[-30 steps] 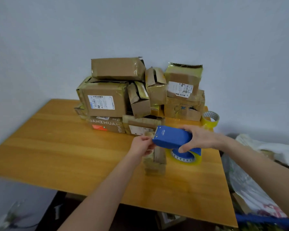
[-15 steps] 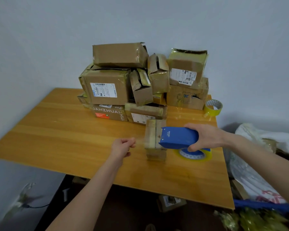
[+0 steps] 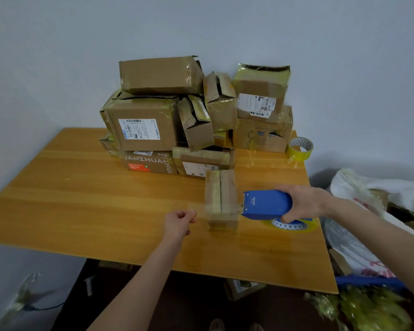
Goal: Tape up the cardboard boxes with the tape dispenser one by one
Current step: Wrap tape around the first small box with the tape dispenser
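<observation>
Keep the tape strip (image 3: 198,209) taut between the pinching left hand (image 3: 178,222) and the tape dispenser (image 3: 267,204) gripped by the right hand (image 3: 306,203), lowering it squarely across the cardboard box (image 3: 221,199).

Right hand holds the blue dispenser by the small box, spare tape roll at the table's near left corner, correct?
No: the head view shows the spare tape roll at the table's far right corner. The right hand does hold the blue dispenser.

A wooden table (image 3: 58,187) fills the middle. A yellow tape roll (image 3: 299,149) sits near its 2 o'clock corner. White bags (image 3: 380,191) lie off the table at 3 o'clock.
</observation>
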A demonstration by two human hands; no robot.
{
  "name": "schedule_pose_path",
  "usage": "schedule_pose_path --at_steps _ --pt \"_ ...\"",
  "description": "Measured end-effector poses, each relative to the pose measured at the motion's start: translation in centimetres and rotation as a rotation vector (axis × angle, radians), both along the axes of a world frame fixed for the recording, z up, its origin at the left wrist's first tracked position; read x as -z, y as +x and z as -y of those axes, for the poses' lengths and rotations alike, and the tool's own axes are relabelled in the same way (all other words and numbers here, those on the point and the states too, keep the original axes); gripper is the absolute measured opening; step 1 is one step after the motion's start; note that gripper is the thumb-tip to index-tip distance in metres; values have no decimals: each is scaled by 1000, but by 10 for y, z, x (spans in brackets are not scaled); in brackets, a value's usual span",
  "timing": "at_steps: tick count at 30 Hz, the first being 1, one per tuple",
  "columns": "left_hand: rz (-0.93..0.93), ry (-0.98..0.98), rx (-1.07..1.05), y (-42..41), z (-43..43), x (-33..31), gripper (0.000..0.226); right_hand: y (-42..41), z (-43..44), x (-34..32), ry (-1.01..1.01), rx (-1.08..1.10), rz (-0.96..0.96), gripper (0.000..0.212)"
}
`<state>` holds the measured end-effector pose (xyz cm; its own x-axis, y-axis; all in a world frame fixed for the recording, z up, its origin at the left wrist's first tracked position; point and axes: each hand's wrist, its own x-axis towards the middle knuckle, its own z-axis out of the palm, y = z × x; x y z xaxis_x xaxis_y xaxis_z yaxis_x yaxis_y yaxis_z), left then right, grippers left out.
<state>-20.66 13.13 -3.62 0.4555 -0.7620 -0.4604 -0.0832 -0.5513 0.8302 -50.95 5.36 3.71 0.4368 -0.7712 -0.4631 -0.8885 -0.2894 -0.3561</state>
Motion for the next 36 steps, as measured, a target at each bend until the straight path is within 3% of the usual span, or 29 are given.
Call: schedule_pose_path --at_steps 15,20,22,25,29,32,36 --pt "59 54 46 12 16 12 18 26 2 21 25 1 -86 63" --pt "365 130 257 17 20 22 33 32 0 20 56 -4 -100 61" --pt "439 173 359 20 20 19 23 34 -2 19 59 -17 -96 61" --pt "456 229 399 25 23 11 54 35 -3 19 42 -42 -117 59" --pt "670 226 398 28 27 9 58 36 -2 21 45 4 -103 63" --pt "772 27 368 28 16 5 45 33 -3 23 31 9 -107 63" --pt "822 -355 614 -9 -4 -6 43 34 -3 23 55 16 -81 58"
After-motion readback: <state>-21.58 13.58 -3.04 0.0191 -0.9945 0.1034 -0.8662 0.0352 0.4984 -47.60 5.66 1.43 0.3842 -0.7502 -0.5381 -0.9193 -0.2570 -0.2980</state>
